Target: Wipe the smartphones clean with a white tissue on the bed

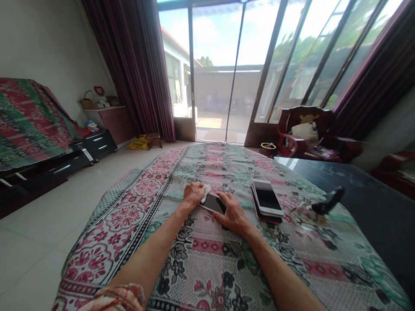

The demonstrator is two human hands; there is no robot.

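A dark-screened smartphone [214, 203] lies over the patterned tablecloth [207, 259], turned sideways in front of me. My right hand [232, 212] grips its right end, thumb on the near edge and fingers on the far edge. At the phone's left end, my left hand [193, 192] is closed on a crumpled white tissue [206, 190], which touches or nearly touches the phone. To the right of my right hand lies a white tablet [266, 197] with a black screen, resting on a dark red-edged case or second device [259, 214].
A clear glass bowl [304, 217] with a black-handled object [329, 201] across it stands right of the tablet. Beyond is a dark glossy tabletop [366, 194]. A wooden armchair [303, 129] holding a bag is at the back right. Glass doors [227, 86] stand behind the table.
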